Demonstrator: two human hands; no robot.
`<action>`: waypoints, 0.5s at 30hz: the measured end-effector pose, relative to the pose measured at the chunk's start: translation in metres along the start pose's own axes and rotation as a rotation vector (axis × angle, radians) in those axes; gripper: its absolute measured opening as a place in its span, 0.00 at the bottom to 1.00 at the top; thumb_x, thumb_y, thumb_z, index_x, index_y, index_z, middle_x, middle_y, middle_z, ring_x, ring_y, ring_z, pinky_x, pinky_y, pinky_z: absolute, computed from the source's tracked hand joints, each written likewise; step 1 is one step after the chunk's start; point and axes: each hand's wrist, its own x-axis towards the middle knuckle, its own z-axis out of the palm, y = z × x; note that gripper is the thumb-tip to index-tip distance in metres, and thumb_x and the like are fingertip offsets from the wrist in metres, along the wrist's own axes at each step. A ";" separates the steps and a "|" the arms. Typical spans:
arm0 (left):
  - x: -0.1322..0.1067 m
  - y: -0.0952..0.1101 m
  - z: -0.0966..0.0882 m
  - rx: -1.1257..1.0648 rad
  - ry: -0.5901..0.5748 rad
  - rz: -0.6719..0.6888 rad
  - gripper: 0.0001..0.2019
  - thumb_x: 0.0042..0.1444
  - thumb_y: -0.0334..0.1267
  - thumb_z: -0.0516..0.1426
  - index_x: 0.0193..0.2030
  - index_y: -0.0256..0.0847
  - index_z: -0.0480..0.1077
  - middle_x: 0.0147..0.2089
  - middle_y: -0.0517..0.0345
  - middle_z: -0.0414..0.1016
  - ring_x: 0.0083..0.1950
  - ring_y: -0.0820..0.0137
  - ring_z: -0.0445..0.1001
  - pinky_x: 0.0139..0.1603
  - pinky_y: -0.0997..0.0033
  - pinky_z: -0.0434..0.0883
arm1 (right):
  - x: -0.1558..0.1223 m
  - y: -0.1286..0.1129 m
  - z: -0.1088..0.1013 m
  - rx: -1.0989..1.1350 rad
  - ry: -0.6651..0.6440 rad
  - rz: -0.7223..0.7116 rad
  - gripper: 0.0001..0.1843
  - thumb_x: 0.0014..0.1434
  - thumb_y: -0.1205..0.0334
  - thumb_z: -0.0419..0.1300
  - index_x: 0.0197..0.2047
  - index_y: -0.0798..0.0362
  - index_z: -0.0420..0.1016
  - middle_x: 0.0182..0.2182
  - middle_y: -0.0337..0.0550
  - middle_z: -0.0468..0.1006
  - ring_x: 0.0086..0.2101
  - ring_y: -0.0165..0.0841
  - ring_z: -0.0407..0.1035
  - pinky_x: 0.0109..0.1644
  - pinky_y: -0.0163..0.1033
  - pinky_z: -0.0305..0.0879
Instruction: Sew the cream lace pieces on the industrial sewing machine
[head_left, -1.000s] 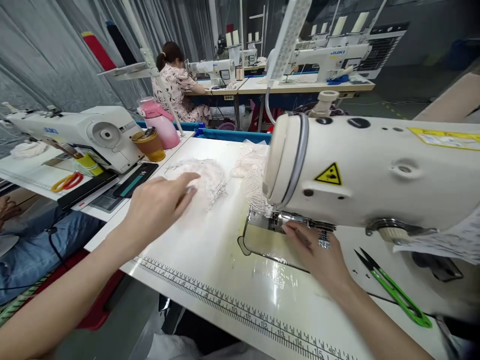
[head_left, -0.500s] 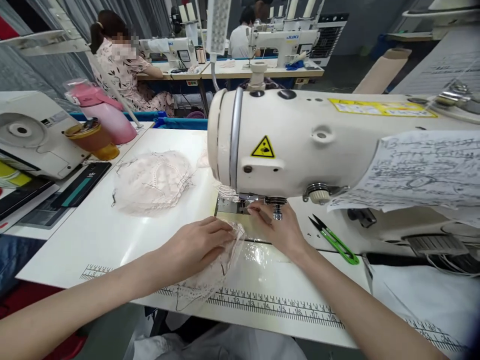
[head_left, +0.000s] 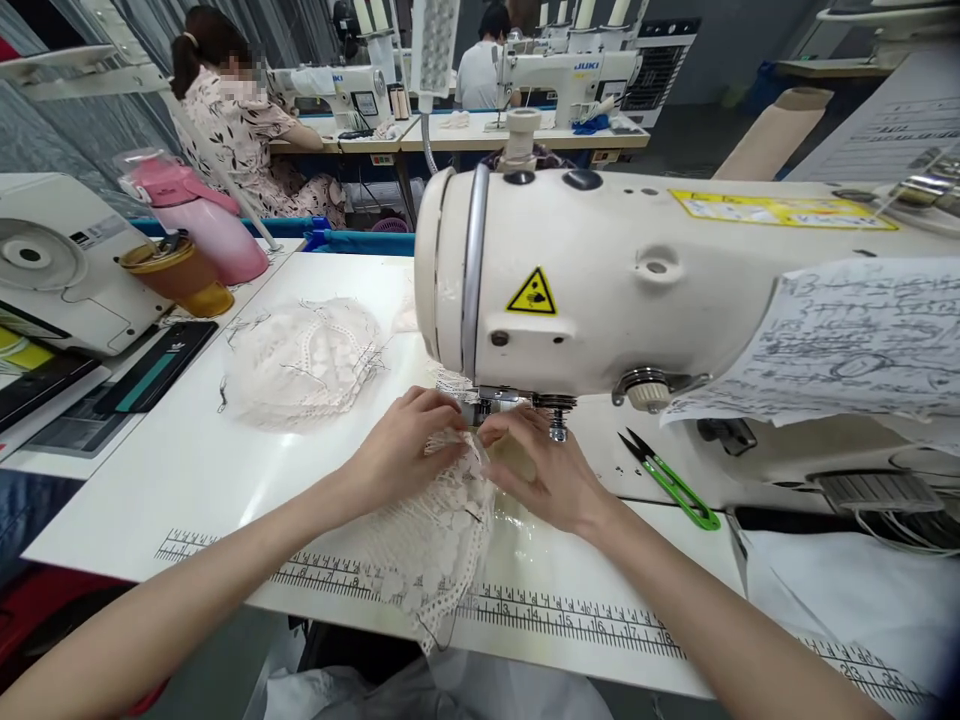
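Note:
A pale pink lace piece hangs from the machine's needle area down over the table's front edge, with loose threads at its lower tip. My left hand is closed on its upper left part, fingers curled over the lace. At the lace's upper right edge, my right hand has thumb and index finger on the fabric, just below the presser foot. The white sewing machine stands over both hands and partly hides the right fingers.
A stack of similar lace pieces lies to the left. Green thread snips rest right of my right hand. A pink bottle, a brown cup and a dark phone-like object are at far left. Handwritten paper hangs on the machine.
My left hand has moved up toward the presser foot, drawing the lace up and right and spreading it out. My right hand has turned to meet the lace edge.

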 end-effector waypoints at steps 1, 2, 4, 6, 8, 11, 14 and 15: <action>0.002 0.001 0.000 -0.088 -0.031 -0.015 0.05 0.61 0.38 0.56 0.41 0.43 0.71 0.45 0.56 0.74 0.48 0.64 0.71 0.44 0.64 0.71 | 0.000 -0.002 0.000 0.025 -0.007 0.017 0.17 0.63 0.44 0.54 0.47 0.47 0.64 0.40 0.40 0.78 0.42 0.37 0.72 0.44 0.42 0.63; 0.003 0.003 0.001 -0.170 -0.058 -0.040 0.04 0.62 0.38 0.55 0.39 0.43 0.70 0.42 0.57 0.75 0.44 0.66 0.72 0.40 0.67 0.71 | 0.000 -0.003 -0.001 0.043 -0.008 0.039 0.18 0.61 0.44 0.56 0.46 0.47 0.63 0.39 0.40 0.78 0.41 0.37 0.72 0.43 0.42 0.63; 0.005 0.007 0.001 -0.280 -0.102 -0.107 0.06 0.64 0.39 0.53 0.39 0.43 0.69 0.35 0.61 0.74 0.34 0.71 0.72 0.31 0.72 0.68 | 0.000 -0.006 0.000 0.073 0.010 0.100 0.15 0.60 0.49 0.58 0.45 0.46 0.62 0.37 0.38 0.78 0.38 0.36 0.72 0.42 0.42 0.64; 0.006 0.009 0.002 -0.305 -0.114 -0.157 0.06 0.64 0.40 0.52 0.39 0.43 0.68 0.31 0.64 0.73 0.27 0.73 0.69 0.26 0.74 0.63 | 0.000 -0.006 0.002 0.094 0.046 0.159 0.08 0.61 0.56 0.57 0.42 0.46 0.62 0.33 0.36 0.77 0.35 0.34 0.72 0.42 0.41 0.64; 0.009 0.008 0.002 -0.268 -0.098 -0.193 0.06 0.63 0.41 0.53 0.38 0.44 0.69 0.28 0.65 0.72 0.25 0.74 0.67 0.25 0.75 0.61 | 0.001 -0.005 0.003 0.097 0.080 0.175 0.05 0.61 0.61 0.55 0.40 0.46 0.62 0.29 0.33 0.76 0.33 0.32 0.72 0.41 0.40 0.64; 0.017 0.002 0.001 -0.202 -0.117 -0.201 0.07 0.62 0.42 0.54 0.36 0.43 0.71 0.26 0.65 0.72 0.25 0.73 0.69 0.23 0.76 0.60 | 0.002 -0.001 0.006 0.043 0.070 0.159 0.06 0.60 0.65 0.56 0.41 0.46 0.64 0.24 0.29 0.75 0.30 0.31 0.71 0.39 0.38 0.63; 0.024 -0.005 0.001 -0.129 -0.142 -0.161 0.08 0.63 0.41 0.53 0.37 0.43 0.71 0.27 0.63 0.73 0.26 0.72 0.70 0.23 0.76 0.62 | 0.001 0.005 0.008 -0.134 0.036 0.127 0.07 0.60 0.66 0.56 0.42 0.47 0.69 0.24 0.31 0.76 0.30 0.31 0.72 0.35 0.37 0.62; 0.026 -0.007 0.002 -0.092 -0.134 -0.146 0.07 0.63 0.40 0.53 0.38 0.43 0.71 0.28 0.63 0.74 0.26 0.72 0.71 0.23 0.76 0.62 | 0.000 0.007 0.008 -0.212 0.042 0.091 0.08 0.60 0.66 0.55 0.43 0.47 0.70 0.28 0.33 0.78 0.31 0.32 0.72 0.34 0.37 0.61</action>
